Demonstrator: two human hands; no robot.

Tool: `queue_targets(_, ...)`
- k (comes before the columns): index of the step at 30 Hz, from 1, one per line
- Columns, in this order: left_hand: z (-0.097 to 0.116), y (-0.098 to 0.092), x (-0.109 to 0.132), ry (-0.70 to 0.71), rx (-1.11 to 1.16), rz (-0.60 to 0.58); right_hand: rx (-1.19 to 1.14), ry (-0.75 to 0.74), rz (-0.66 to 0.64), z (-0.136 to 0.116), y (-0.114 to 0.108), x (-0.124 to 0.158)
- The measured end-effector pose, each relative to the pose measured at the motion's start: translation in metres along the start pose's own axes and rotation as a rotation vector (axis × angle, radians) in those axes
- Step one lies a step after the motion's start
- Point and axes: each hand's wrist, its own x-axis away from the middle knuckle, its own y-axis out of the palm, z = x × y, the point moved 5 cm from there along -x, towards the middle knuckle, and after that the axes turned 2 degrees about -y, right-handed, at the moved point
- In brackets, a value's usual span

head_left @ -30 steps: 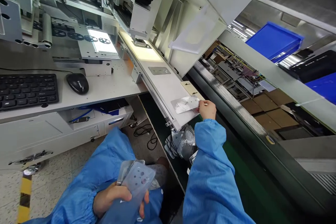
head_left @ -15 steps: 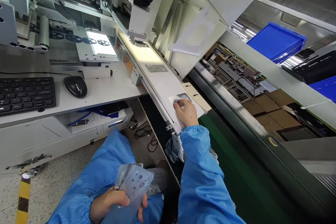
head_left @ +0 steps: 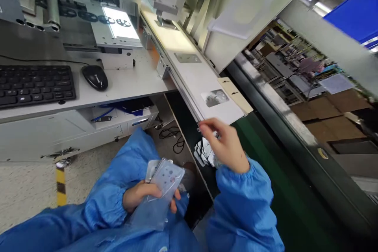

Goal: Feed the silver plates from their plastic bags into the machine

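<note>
My left hand is closed around a small stack of thin, rounded flat plates with holes, low over my lap. Clear plastic film seems to cover the top one and hang below my fingers. My right hand is in the air by the near end of a white conveyor belt, thumb and fingertips drawn together, with nothing visible in them. Just beyond it, a shiny grey plate lies flat on the belt, apart from my fingers. Farther up rests another grey plate.
A lit machine head stands over the belt's far end. A cream strip with black arrows borders the belt. Loose plates lie below its near end, over a green conveyor. A keyboard and mouse sit left.
My right hand has come off the near plate and drawn back toward me, leaving it on the belt. The left hand still grips its stack. The view has shifted.
</note>
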Motion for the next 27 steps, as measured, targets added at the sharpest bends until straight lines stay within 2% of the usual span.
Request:
queue_targets(3, 0.003, 0.008, -0.001, -0.001, 0.034, -0.040, -0.111, 0.041, -0.421, -0.025, 0.041, 0.048)
queue_targets(5, 0.001, 0.012, -0.002, -0.005, 0.043, -0.067, -0.166, 0.095, -0.542, -0.027, 0.058, 0.069)
queue_targets(7, -0.005, 0.013, -0.003, -0.016, 0.049, -0.085, -0.211, 0.134, -0.538, -0.021, 0.063, 0.079)
queue_targets(10, -0.018, 0.012, -0.006, -0.071, 0.041, -0.083, -0.241, 0.145, -0.482, -0.014, 0.057, 0.086)
queue_targets(13, -0.027, 0.011, -0.006, -0.124, -0.006, -0.063, -0.236, 0.132, -0.496, -0.014, 0.053, 0.094)
queue_targets(17, -0.029, 0.014, -0.005, -0.140, -0.080, -0.070, -0.263, 0.117, -0.559, -0.016, 0.053, 0.102)
queue_targets(23, -0.032, 0.015, -0.007, -0.153, -0.114, -0.052, -0.461, 0.194, -0.501, -0.013, 0.047, 0.097)
queue_targets(27, -0.032, 0.016, -0.007, -0.177, -0.154, -0.060, -0.407, 0.198, -0.547, -0.016, 0.052, 0.096)
